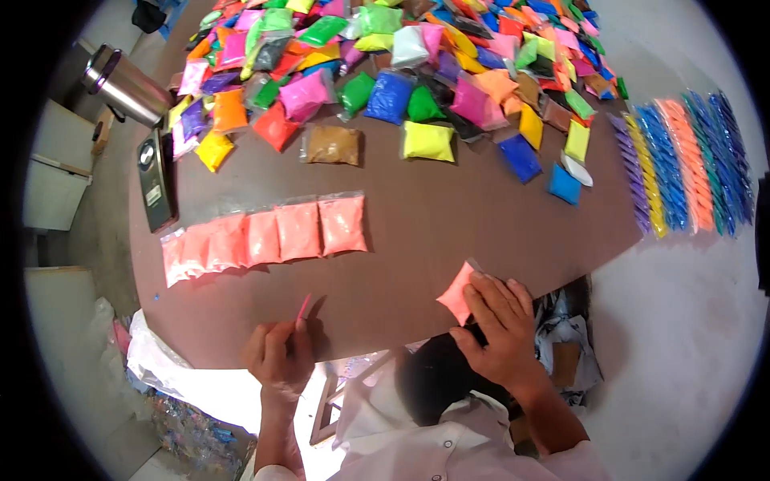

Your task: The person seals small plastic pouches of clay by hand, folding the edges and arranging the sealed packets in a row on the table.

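Note:
My left hand (281, 353) is closed near the table's front edge, pinching a thin pink stick (304, 307) that points up and away from me. My right hand (501, 325) holds a small salmon-pink packet (457, 294) by its right side, fingers over the top and thumb at the near edge. Further left, a row of several salmon-pink packets (298, 231) lies side by side, partly overlapping. The far ends of the right fingers cover part of the held packet.
A large heap of multicoloured packets (391, 96) covers the back of the brown table (417, 208). A phone-like black device (157, 183) and a steel flask (128, 88) stand at the left. Bundled strips of coloured packets (682, 164) lie on the white surface at right.

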### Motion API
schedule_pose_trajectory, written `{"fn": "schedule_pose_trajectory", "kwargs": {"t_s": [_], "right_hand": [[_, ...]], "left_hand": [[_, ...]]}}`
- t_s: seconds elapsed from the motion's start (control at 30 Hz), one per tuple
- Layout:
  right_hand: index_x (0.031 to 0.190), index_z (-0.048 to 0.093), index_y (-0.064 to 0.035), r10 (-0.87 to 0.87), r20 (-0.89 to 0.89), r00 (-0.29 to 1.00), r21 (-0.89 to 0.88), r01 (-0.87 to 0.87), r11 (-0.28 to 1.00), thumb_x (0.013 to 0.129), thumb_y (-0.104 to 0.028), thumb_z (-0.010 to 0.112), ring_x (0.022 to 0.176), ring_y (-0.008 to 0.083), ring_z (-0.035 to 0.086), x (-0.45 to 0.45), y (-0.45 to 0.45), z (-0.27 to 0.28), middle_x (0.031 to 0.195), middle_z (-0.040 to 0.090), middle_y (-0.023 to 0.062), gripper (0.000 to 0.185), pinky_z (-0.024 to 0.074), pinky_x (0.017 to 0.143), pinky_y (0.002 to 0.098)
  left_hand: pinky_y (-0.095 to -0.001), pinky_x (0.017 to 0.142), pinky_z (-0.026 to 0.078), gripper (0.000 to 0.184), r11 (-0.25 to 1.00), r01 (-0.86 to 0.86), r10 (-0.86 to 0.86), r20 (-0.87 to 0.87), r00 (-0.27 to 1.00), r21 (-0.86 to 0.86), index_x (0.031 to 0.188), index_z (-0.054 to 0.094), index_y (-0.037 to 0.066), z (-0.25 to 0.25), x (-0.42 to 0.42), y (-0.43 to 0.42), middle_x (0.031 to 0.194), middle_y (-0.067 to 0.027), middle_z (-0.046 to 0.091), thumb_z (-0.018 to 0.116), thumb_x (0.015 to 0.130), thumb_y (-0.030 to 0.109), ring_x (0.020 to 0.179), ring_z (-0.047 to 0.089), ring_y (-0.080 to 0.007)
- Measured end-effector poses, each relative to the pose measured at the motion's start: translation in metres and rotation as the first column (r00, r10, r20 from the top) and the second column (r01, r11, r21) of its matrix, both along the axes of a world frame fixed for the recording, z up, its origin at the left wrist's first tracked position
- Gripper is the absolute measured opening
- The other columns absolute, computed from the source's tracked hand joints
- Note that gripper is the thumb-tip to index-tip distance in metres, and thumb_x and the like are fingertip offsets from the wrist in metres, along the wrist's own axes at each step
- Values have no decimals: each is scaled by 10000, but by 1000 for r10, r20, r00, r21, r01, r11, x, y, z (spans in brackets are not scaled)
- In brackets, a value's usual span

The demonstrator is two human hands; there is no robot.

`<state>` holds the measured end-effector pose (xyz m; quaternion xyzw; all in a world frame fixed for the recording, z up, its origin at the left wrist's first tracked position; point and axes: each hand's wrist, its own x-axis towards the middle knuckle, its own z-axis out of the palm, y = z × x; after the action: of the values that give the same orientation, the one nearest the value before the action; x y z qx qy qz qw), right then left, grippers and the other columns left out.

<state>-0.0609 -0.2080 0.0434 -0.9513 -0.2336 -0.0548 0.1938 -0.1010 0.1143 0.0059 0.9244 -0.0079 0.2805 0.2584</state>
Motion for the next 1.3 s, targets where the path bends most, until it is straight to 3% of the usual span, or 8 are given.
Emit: {"fn": "schedule_pose_trajectory", "kwargs": {"t_s": [0.23, 0.3, 0.53, 0.63, 0.8, 1.1, 1.3], "right_hand": [[1263, 686, 37, -36, 16, 999, 15, 36, 999, 890, -314, 765, 1303, 340, 608, -12, 12, 8, 1390, 658, 180, 519, 376, 1150, 512], [1241, 704, -10, -82, 29, 996, 32, 81, 996, 827, -246, 817, 1307, 301, 607, -13, 13, 2, 1392, 653, 145, 489, 345, 1169, 503], [1215, 717, -15, -99, 160, 982, 35, 95, 995, 821, -154, 777, 1303, 325, 603, -5, 16, 1, 1360, 664, 148, 422, 347, 1169, 515], [1243, 706, -11, -53, 188, 981, -64, 66, 996, 836, -157, 759, 1311, 337, 596, 4, 10, 5, 1374, 655, 163, 436, 352, 1169, 519], [1295, 677, -1, -79, 74, 994, 47, 76, 996, 887, -151, 714, 1325, 354, 585, 6, 13, 3, 1419, 631, 174, 436, 364, 1163, 524], [1146, 747, -25, -100, 143, 985, 80, 89, 993, 835, -103, 781, 1243, 308, 649, 17, 17, 6, 1292, 712, 128, 323, 415, 1124, 479], [1141, 757, -56, -38, 202, 979, 174, 2, 985, 836, -80, 779, 1221, 305, 659, 47, 52, 28, 1281, 713, 116, 307, 432, 1106, 478]], "left_hand": [[-353, 491, 423, 136, 998, 56, -55, 16, 998, -38, 876, 665, 33, 2, 0, 0, 745, -104, 616, 788, 870, -25, 562, 578, -233], [-351, 492, 424, 140, 998, 48, -48, 23, 999, -39, 876, 667, 36, -1, -2, 1, 744, -104, 616, 792, 864, -27, 561, 578, -232], [-346, 469, 420, 159, 997, 61, -57, 80, 995, -46, 870, 665, 43, 1, 0, 4, 708, -83, 608, 808, 849, -21, 517, 565, -224], [-347, 471, 424, 162, 997, 72, -69, 87, 994, -31, 868, 664, 41, 2, 1, 4, 705, -90, 605, 812, 844, -18, 519, 568, -231], [-356, 470, 429, 164, 998, 66, -64, 67, 996, -24, 860, 658, 42, 5, 0, 4, 700, -97, 603, 809, 844, -18, 516, 570, -241], [-368, 463, 430, 174, 997, 78, -76, 59, 995, -27, 865, 648, 53, 4, -1, 7, 694, -94, 606, 805, 835, -15, 511, 574, -246], [-365, 470, 448, 175, 997, 75, -72, 73, 995, -37, 875, 661, 61, 5, -1, 7, 693, -90, 622, 810, 823, -14, 522, 589, -250]]}}
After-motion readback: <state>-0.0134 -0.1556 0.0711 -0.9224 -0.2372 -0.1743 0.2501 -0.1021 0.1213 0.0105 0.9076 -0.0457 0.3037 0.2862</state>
